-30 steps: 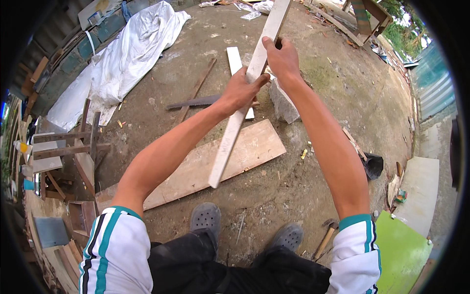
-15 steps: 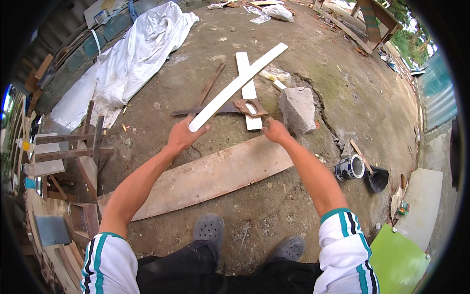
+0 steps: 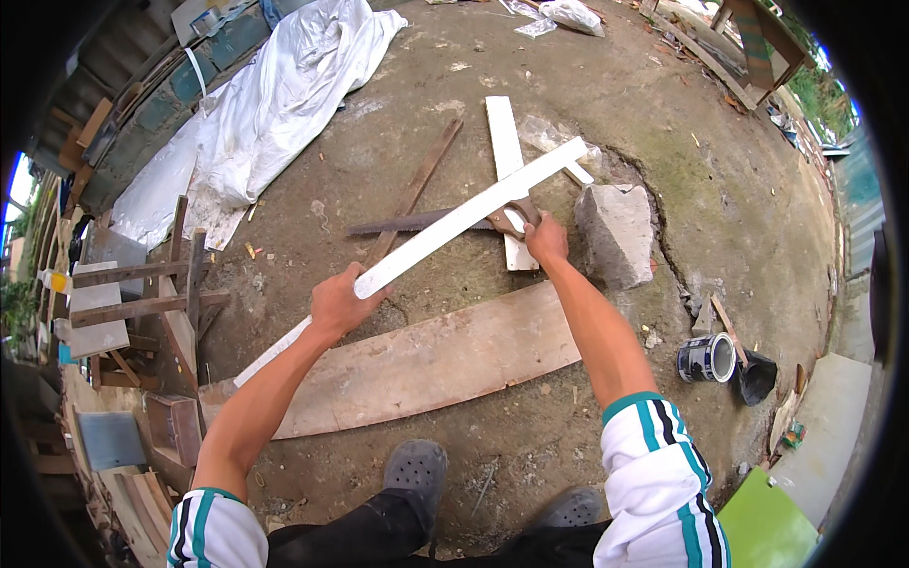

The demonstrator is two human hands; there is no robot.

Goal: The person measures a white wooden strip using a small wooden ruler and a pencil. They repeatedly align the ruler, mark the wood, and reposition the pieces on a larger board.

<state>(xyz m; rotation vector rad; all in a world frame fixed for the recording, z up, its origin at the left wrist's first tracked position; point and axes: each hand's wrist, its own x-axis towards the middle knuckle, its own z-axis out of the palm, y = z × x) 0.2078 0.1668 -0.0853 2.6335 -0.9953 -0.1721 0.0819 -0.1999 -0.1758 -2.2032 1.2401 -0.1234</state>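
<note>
A long white strip of wood runs slantwise in front of me, and my left hand is closed around its lower part. The strip's near end pokes out below that hand, over the brown plank. My right hand has its fingers on the brown handle of a handsaw, whose blade points left and passes under the strip. Beneath the saw handle lies a second white strip. Some of the saw handle is hidden by the white strip and my fingers.
A wide, curved brown plank lies before my feet. Right of my right hand sits a rough concrete block. Farther right are a paint can and a black scoop. White sheeting and scrap-wood frames are on the left.
The white strip has slid toward me through my left hand, its near end now below the hand. My right hand has moved onto the saw handle.
</note>
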